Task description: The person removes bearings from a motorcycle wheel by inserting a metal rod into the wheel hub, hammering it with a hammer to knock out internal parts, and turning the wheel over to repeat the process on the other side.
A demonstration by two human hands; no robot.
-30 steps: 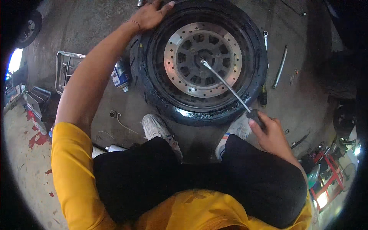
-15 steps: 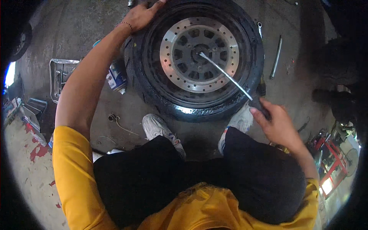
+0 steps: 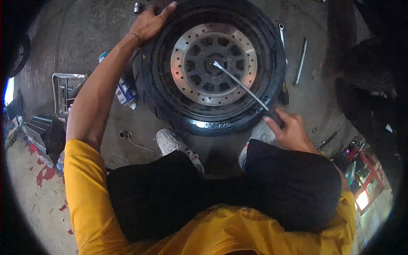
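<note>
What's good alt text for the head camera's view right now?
A bare right hand holds a dark-handled metal tool across a wheel lying on the floor, its tip at the hub; the left hand touches the tyre. A wrench and metal bar lie to the right.

No words, numbers or signs can be read; the blue-and-white can (image 3: 126, 94), partly behind the left forearm (image 3: 100, 78), bears a printed label with pale and dark patches, its lettering too small and blurred; the small yellow mark near the left edge of the tyre (image 3: 277, 63) is equally illegible.
</note>
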